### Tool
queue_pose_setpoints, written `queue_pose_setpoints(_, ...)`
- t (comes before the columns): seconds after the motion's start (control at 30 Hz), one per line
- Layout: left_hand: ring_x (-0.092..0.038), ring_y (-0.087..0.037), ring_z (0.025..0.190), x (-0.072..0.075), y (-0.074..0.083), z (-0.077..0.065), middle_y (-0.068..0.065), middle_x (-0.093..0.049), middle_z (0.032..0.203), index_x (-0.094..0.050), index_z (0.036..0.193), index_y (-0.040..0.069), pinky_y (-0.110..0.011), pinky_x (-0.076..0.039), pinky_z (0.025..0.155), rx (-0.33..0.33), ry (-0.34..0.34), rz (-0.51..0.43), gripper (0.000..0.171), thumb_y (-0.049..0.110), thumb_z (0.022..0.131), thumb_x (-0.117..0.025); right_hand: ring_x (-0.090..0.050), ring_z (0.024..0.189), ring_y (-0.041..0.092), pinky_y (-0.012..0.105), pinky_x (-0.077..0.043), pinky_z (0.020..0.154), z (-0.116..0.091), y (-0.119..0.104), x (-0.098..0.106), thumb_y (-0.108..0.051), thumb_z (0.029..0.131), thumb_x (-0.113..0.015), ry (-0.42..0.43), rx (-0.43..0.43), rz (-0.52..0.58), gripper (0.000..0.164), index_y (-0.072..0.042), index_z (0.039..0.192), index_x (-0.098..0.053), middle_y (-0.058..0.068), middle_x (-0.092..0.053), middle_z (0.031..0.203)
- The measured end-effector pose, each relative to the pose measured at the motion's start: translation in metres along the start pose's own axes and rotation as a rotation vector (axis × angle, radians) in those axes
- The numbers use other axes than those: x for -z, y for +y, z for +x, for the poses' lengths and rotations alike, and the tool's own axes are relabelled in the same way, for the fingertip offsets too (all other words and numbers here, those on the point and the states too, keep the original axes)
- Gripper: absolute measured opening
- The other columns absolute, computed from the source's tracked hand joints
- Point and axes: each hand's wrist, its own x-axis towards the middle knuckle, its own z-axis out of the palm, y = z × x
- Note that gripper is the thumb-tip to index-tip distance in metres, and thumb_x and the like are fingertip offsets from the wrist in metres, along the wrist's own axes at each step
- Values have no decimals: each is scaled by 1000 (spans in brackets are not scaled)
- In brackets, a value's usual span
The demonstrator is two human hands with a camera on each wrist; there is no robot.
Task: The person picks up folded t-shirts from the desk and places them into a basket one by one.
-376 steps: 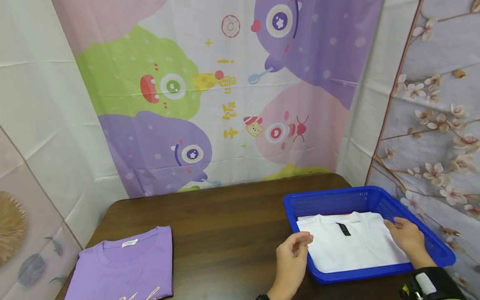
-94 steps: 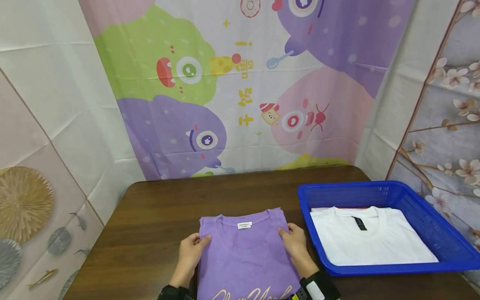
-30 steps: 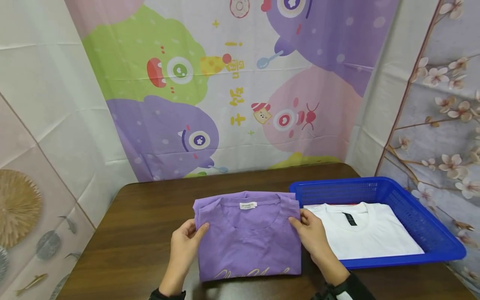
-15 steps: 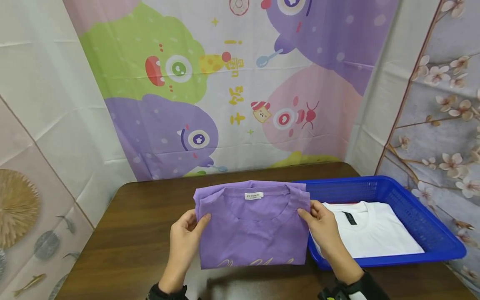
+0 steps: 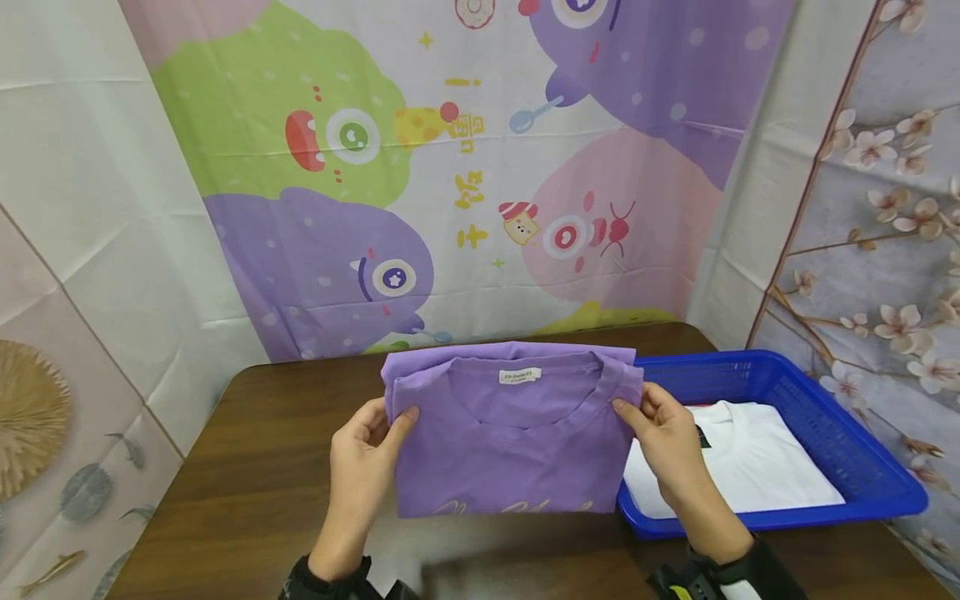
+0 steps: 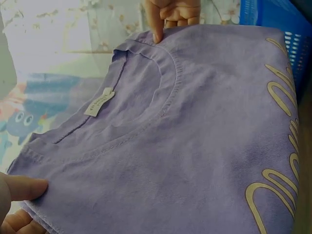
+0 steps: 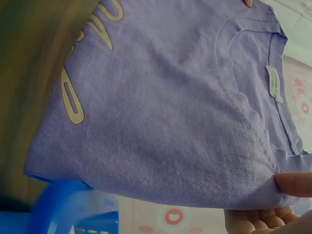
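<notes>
A folded purple T-shirt (image 5: 510, 433) with a white neck label and pale script lettering hangs raised above the table. My left hand (image 5: 363, 467) pinches its left shoulder edge, thumb in front and fingers behind. At the opposite shoulder my right hand (image 5: 671, 450) holds it the same way, in front of the blue basket (image 5: 772, 521). Inside that basket lies a folded white T-shirt (image 5: 765, 467), its left part covered by the purple one and my right hand. In the left wrist view the purple T-shirt (image 6: 195, 122) spans between both hands; the right wrist view shows its lettering and collar.
The brown wooden table (image 5: 262, 467) stretches out under and to the left of the shirt. A cartoon-print curtain (image 5: 465, 250) hangs behind it. A flower-print panel (image 5: 885, 250) stands close to the basket on the right.
The purple T-shirt went from the table's left side to the middle, where both hands took hold of it. Over the last second it has risen and moved right, partly overlapping the basket in view.
</notes>
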Motion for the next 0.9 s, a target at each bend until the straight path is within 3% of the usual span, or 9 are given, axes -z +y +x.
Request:
queue_pose_setpoints(0.3, -65, 3, 72, -5, 20, 4, -19, -73, 93, -70, 99, -3, -15, -53, 66, -68, 1, -8, 15, 5, 85, -69, -63, 81, -5, 15, -53, 73, 4, -5, 13, -8, 95, -57, 15, 43, 44, 26, 0, 119, -55, -27, -66, 84)
queue_pose_setpoints(0.43, -65, 1, 71, -4, 28, 5, -10, -74, 89, -70, 98, -1, -16, -53, 66, -83, 12, -12, 14, 6, 85, -70, -63, 79, -4, 16, -53, 72, 6, -8, 14, -7, 94, -58, 18, 64, 71, 17, -14, 109, -60, -25, -67, 83)
queue_pose_setpoints(0.6, -65, 0, 70, -4, 37, 8, -3, -73, 85, -70, 99, -1, -17, -53, 65, -100, -7, -26, 16, 7, 85, -70, -64, 78, -4, 15, -53, 71, 7, -12, 18, -7, 93, -58, 17, 97, 100, 25, -32, 96, -62, -23, -68, 82)
queue_pose_setpoints(0.8, -64, -1, 70, -8, 46, 11, 1, -71, 83, -70, 98, -3, -16, -53, 65, -145, -5, -57, 15, 5, 85, -70, -65, 79, -4, 14, -53, 71, 9, -16, 24, -5, 93, -58, 9, 133, 193, 29, -33, 96, -65, -20, -69, 85)
queue_pose_setpoints(0.9, -64, 0, 71, -13, 51, 11, -6, -71, 85, -69, 98, -5, -16, -53, 65, -171, -18, -88, 15, 2, 85, -69, -65, 81, -5, 13, -53, 72, 11, -19, 31, -4, 93, -57, 24, 149, 236, 29, -31, 100, -65, -20, -70, 88)
